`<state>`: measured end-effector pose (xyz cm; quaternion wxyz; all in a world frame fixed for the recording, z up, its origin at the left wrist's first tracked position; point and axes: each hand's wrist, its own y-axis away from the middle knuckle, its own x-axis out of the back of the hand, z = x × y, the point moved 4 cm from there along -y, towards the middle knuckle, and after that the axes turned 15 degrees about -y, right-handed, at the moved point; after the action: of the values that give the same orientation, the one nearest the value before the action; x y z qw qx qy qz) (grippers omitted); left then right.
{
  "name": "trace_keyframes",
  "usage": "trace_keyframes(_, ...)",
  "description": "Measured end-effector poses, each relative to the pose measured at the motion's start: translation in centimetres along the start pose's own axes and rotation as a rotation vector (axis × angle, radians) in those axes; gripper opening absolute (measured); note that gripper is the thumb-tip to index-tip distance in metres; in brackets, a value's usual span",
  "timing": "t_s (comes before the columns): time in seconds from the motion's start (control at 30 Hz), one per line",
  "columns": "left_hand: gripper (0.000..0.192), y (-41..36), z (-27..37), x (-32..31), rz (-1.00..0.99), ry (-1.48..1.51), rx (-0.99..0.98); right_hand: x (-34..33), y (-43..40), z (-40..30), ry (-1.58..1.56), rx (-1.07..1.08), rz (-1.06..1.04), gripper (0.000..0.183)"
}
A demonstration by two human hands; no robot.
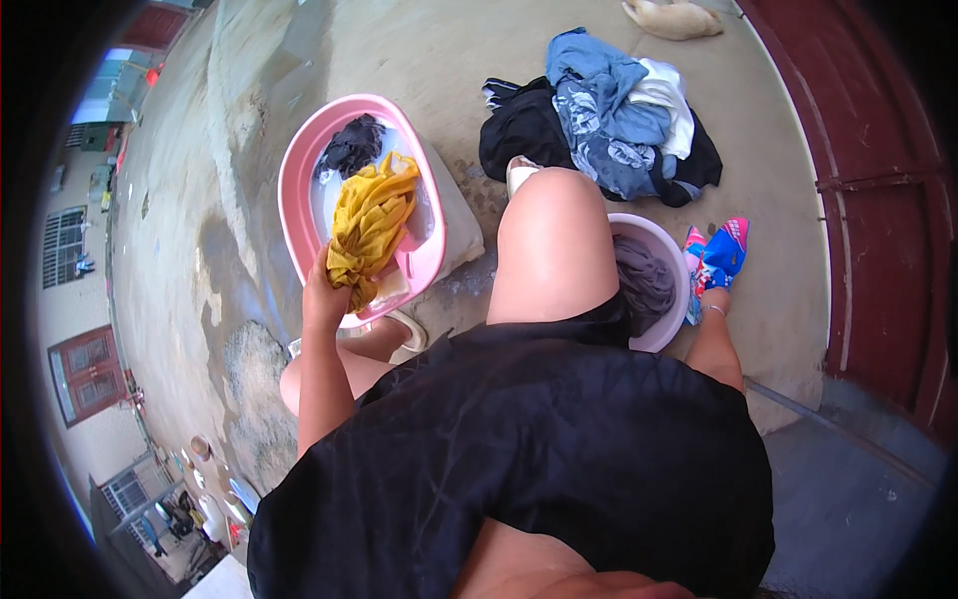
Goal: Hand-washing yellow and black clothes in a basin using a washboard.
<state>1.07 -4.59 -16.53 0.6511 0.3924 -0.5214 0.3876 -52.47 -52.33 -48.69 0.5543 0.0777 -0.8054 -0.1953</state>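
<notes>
My left hand (322,292) grips one bunched end of a wet-looking yellow cloth (373,210), at the near rim of an oval pink plastic basin (294,195). The rest of the cloth spreads over the basin. Beyond it a dark cloth (353,146) lies in whitish, sudsy water. A pale block (392,284), perhaps soap, sits at the basin's near end. Off to the right, my right hand (716,301) holds a blue and pink printed plastic packet (722,254) by its lower part. Beside it stands a pale lilac tub (681,292) with a grey-purple cloth (644,277) inside, partly hidden by my knee.
A heap of clothes (610,120), blue, white and black, lies on the concrete floor (434,45) ahead. A pale animal (673,19) lies at the top. A dark red metal door (876,187) borders the right side. The basin rests on a pale block-like support (458,224).
</notes>
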Motion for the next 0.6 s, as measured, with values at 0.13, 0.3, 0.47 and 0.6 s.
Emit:
trace_keyframes(0.13, 0.066, -0.2, 0.3, 0.4, -0.026, -0.018, 0.024, -1.2, -1.5, 0.7, -0.075, 0.000, 0.044, 0.031)
trace_keyframes(0.3, 0.063, -1.0, 0.2, 0.7, -0.030, -0.066, 0.003, -4.7, -3.4, 1.5, 0.367, 0.094, -0.351, 0.031)
trace_keyframes(0.47, 0.063, -1.9, 0.5, 0.7, -0.055, -0.010, -0.082, -8.1, -8.4, 5.5, 0.753, 0.337, -0.484, 0.031)
trace_keyframes(0.6, 0.063, -1.3, 1.5, 2.0, -0.070, -0.096, -0.018, -12.5, -9.9, 5.9, 0.828, 0.456, -0.580, 0.030)
